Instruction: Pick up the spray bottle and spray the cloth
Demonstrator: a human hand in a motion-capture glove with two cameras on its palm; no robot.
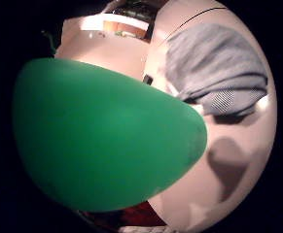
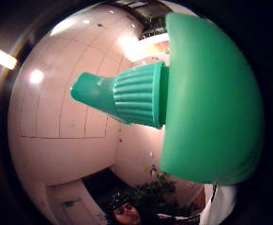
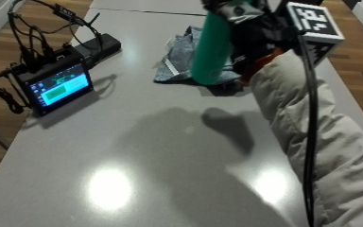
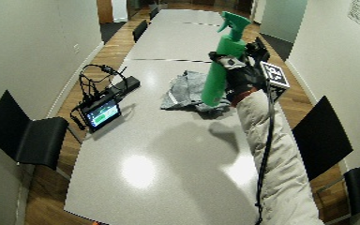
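Outside view showed the black-gloved right hand [image 3: 252, 29] wrapped around a tall green plastic spray bottle [image 3: 210, 47], lifted above the crumpled grey-blue cloth [image 3: 180, 56] on the long grey table [image 3: 137, 156]; a small lit screen with black cables [image 3: 56, 87] stood well apart.

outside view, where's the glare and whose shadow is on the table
Outside view: two bright lamp reflections on the grey table, with the shadow of the arm and lifted green spray bottle between them. Wide outside view: the same two glare spots, and the bottle casts no shadow on the cloth.

Outside views high above the table [image 3: 137, 156], palm views hard against the bottle [image 4: 221, 70] (all share it)
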